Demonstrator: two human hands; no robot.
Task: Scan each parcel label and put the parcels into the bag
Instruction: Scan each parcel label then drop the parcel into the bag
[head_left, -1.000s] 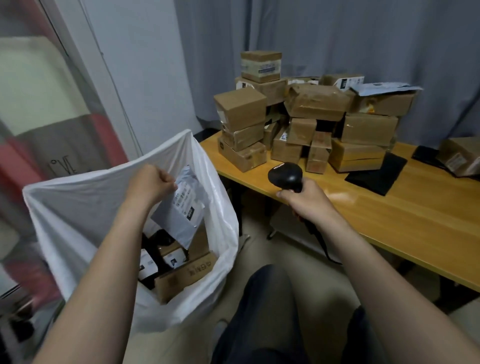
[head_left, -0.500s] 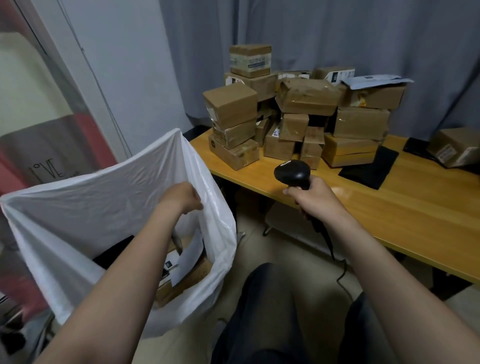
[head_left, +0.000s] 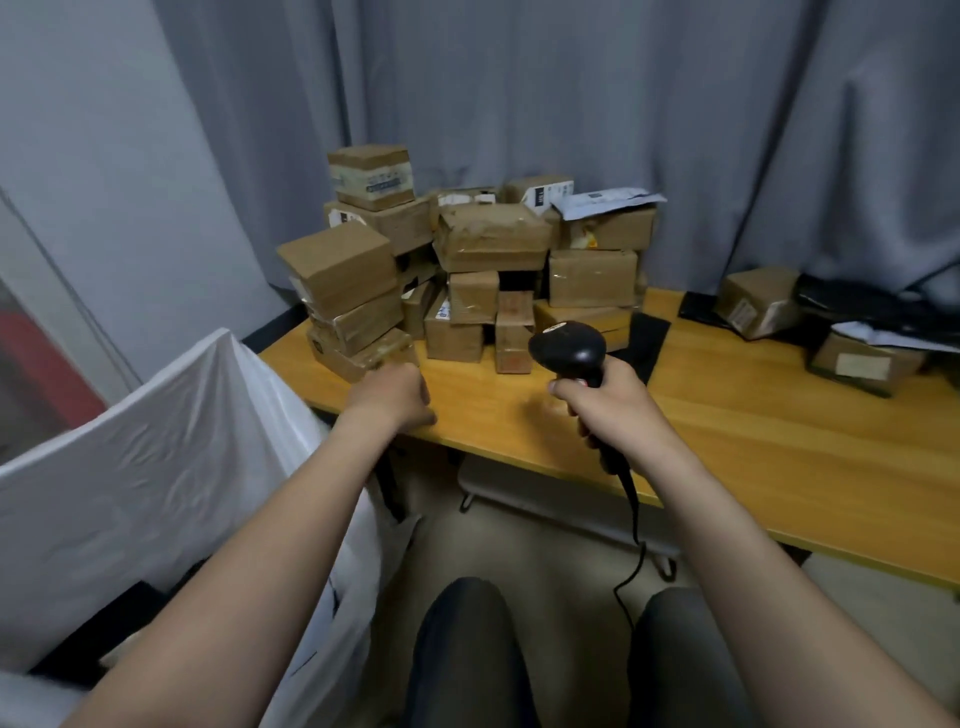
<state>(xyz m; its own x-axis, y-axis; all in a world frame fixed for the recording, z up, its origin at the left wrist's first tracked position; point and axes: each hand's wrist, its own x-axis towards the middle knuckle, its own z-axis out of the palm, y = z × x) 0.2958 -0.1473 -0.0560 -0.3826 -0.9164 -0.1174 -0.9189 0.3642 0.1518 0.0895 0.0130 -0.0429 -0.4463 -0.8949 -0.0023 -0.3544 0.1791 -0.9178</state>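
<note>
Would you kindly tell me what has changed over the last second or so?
The left hand let go of the grey mailer inside the bag, then came out and moved right to the table edge, beside the boxes. It now holds nothing. The right hand keeps its grip on the scanner, and the boxes are stacked as before.

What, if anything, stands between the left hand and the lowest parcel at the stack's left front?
Nothing visible. The left hand is right in front of that lowest parcel; the scanner is off to the side, in the right hand.
</note>
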